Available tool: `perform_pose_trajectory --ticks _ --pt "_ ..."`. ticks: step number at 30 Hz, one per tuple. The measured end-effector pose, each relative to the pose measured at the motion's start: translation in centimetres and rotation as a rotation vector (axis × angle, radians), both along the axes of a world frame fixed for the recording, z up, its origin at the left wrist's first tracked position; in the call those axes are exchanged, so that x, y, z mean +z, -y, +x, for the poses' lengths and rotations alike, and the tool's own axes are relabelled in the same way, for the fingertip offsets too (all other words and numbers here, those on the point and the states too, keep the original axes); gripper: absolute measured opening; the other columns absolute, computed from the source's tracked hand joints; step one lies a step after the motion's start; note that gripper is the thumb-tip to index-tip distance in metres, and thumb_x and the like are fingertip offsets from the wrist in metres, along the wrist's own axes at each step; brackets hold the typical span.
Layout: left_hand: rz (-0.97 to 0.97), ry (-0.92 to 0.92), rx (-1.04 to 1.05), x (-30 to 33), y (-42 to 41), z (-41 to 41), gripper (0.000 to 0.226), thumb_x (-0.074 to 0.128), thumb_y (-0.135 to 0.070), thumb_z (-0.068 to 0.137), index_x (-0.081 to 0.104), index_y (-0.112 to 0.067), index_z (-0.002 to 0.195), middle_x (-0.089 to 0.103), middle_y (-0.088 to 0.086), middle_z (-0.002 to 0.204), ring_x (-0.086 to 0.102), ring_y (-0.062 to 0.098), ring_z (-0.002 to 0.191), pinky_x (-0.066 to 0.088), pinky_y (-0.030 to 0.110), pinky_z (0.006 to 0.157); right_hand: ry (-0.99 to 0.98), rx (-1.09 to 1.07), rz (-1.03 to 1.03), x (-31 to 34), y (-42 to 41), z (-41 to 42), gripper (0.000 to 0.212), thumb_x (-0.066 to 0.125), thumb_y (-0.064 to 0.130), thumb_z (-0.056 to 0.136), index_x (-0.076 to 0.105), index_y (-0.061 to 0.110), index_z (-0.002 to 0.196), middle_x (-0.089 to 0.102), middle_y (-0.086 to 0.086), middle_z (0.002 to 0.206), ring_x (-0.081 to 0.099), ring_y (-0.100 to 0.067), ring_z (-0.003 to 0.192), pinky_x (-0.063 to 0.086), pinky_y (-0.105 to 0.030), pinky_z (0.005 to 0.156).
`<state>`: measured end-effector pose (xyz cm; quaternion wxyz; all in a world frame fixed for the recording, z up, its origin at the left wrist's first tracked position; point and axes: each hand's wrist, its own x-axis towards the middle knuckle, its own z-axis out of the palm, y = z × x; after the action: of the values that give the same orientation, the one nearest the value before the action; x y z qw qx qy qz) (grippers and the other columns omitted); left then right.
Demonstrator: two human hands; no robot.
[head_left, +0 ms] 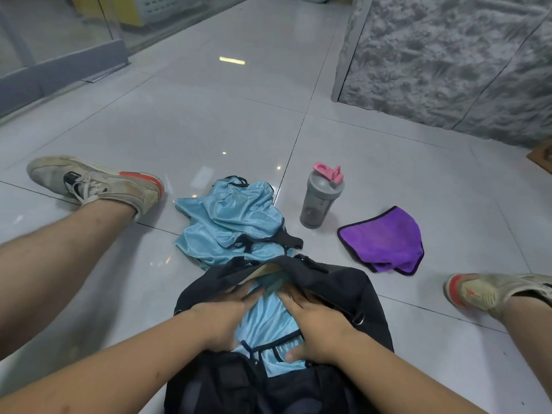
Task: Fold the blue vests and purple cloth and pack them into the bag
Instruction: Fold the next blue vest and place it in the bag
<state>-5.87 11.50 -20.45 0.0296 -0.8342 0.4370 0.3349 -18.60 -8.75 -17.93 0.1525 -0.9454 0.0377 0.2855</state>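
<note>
I sit on the tiled floor (209, 109) with my legs spread, and the black bag (343, 282) lies open between them at 6 o'clock. Both my hands are down in its mouth on a folded blue vest (265, 321), which lies partly inside the bag. My left hand (221, 318) lies flat on the vest's left side, its grip spread, the fingers straight and pointing toward 1 o'clock under the bag's upper lip. My right hand (316, 327) presses the vest's right side, fingers stretched toward 11 o'clock and thumb lying on the cloth near the black trim; its grip is spread too, pinching nothing. Just beyond the bag, at 12 o'clock, the remaining blue vests (230, 219) lie in a crumpled heap, their near edge touching the bag's rim. The purple cloth (385, 240) lies loosely on the floor at 2 o'clock, apart from the bag. A grey shaker bottle (319, 201) with a pink lid stands upright between the heap and the purple cloth. My left shoe (98, 183) rests at 10 o'clock, my right shoe (493, 289) at 3 o'clock.
</note>
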Motion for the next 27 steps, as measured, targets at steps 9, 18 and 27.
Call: perform_pose_trajectory --ticks 9,18,27 --pt "-0.020 0.003 -0.012 2.0 -0.4 -0.9 0.127 0.076 -0.034 0.082 -0.027 -0.047 0.155 -0.015 -0.014 0.172 0.038 0.024 0.149 0.046 0.036 0.110 -0.017 -0.008 -0.029 0.6 0.0 -1.1 0.138 0.088 0.057 0.070 -0.014 0.045 0.161 0.016 0.013 0.172 0.035 -0.022 0.152 0.042 -0.040 0.116" --pt "0.006 0.079 -0.012 2.4 0.2 -1.6 0.133 0.086 -0.039 0.080 -0.021 -0.039 0.160 -0.016 -0.006 0.172 0.022 0.031 0.156 0.036 0.041 0.121 -0.024 -0.026 -0.057 1.6 -0.9 -1.0 0.136 0.081 0.064 0.075 -0.019 0.035 0.163 -0.018 0.019 0.172 0.004 -0.019 0.161 0.029 -0.044 0.125" --pt "-0.426 -0.096 0.097 7.2 2.7 0.2 0.030 0.062 -0.018 0.083 0.064 -0.031 0.110 0.071 -0.003 0.100 0.068 0.021 0.093 0.058 0.042 0.082 -0.236 0.076 0.004 11.0 -2.4 5.9 0.054 0.060 0.045 0.101 0.056 0.017 0.146 0.057 -0.010 0.147 0.056 -0.030 0.131 0.047 -0.041 0.108"
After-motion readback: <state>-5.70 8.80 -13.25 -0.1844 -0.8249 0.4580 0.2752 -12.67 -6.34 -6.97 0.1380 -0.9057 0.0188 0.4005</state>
